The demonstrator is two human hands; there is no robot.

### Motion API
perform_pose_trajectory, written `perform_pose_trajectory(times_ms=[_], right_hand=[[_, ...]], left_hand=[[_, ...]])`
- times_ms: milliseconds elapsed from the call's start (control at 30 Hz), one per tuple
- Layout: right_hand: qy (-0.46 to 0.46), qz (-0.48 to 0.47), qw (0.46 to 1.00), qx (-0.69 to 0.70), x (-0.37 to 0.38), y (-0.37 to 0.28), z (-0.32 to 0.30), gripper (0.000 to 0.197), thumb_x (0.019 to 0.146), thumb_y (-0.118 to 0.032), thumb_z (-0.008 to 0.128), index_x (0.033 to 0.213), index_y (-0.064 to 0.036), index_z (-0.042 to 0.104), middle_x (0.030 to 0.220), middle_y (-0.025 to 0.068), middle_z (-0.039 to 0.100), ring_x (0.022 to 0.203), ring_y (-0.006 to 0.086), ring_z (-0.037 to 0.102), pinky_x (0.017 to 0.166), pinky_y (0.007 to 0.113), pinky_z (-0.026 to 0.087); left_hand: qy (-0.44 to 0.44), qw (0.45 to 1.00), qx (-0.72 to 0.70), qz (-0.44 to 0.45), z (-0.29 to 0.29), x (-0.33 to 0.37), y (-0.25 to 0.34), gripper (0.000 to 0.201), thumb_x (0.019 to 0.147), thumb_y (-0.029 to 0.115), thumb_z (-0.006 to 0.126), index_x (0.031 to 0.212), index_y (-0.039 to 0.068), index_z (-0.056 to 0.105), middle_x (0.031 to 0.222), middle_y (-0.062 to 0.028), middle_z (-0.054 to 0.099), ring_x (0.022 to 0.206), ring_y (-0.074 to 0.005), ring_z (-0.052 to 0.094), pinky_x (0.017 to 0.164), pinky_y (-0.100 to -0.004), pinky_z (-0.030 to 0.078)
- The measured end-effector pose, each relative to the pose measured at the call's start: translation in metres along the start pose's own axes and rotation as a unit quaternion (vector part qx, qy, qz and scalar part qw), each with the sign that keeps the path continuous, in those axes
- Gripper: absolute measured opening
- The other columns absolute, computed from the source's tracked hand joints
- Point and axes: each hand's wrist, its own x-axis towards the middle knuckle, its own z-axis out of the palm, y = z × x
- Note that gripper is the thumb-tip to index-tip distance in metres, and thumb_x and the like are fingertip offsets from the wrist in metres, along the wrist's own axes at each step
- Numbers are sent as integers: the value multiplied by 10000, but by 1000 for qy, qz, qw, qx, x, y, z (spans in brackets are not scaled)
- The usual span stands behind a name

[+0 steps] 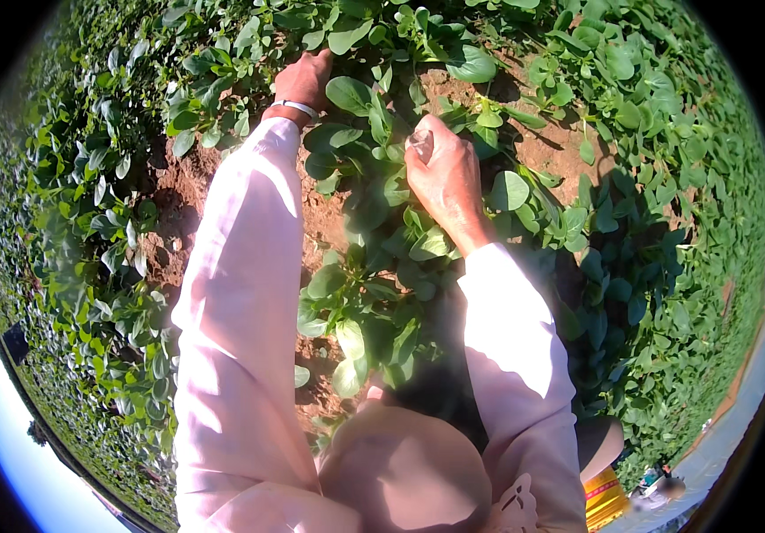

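Rows of broad-leaved green plants (374,293) covered the reddish soil (183,191) with bare strips between them, the pink-sleeved arms stretched forward and down, the right hand (443,173) fisted around a plant stem at the bed's middle, and the left hand (304,80), wearing a white wristband (294,107), reached into leaves, its grip hidden.

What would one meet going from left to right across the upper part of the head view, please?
Dense leafy plants → left hand, with a pale wristband, reaching into the leaves → right hand, closed among the leaves → bare reddish soil → more leafy plants.
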Motion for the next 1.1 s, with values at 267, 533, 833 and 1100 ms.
perform_pose_trajectory(times_ms=[267, 533, 833, 1100], right_hand=[[12, 24, 999, -23, 37, -7, 38, 126, 753, -87, 627, 835, -40, 544, 742, 160, 649, 757, 372, 641, 658, 429, 500], [31, 38, 997, 65, 61, -6, 48, 121, 779, -89, 618, 822, -22, 527, 695, 159, 626, 691, 379, 621, 632, 416, 482], [56, 19, 998, -14, 77, -10, 67, 132, 746, -89, 624, 784, -16, 520, 711, 165, 619, 710, 381, 613, 637, 423, 475], [-5, 59, 996, 64, 69, -3, 46, 88, 769, -55, 586, 781, -2, 517, 635, 103, 565, 568, 203, 529, 590, 324, 444]], left_hand=[[47, 968, -242, -43, 39, 24, -44, 378, 802, 331, 643, 1058, 53, 620, 972, -229, 645, 904, -383, 623, 790, -426, 498], [25, 981, -182, -64, 17, 7, -34, 472, 768, 410, 680, 966, -9, 591, 897, -258, 630, 858, -430, 602, 715, -442, 488], [22, 934, -325, -145, 28, 15, -42, 378, 810, 301, 654, 940, -53, 629, 868, -233, 661, 805, -338, 650, 711, -391, 493], [23, 891, -419, -170, 7, 6, -33, 514, 768, 323, 678, 1112, -50, 595, 981, -208, 668, 882, -313, 637, 790, -353, 485]])
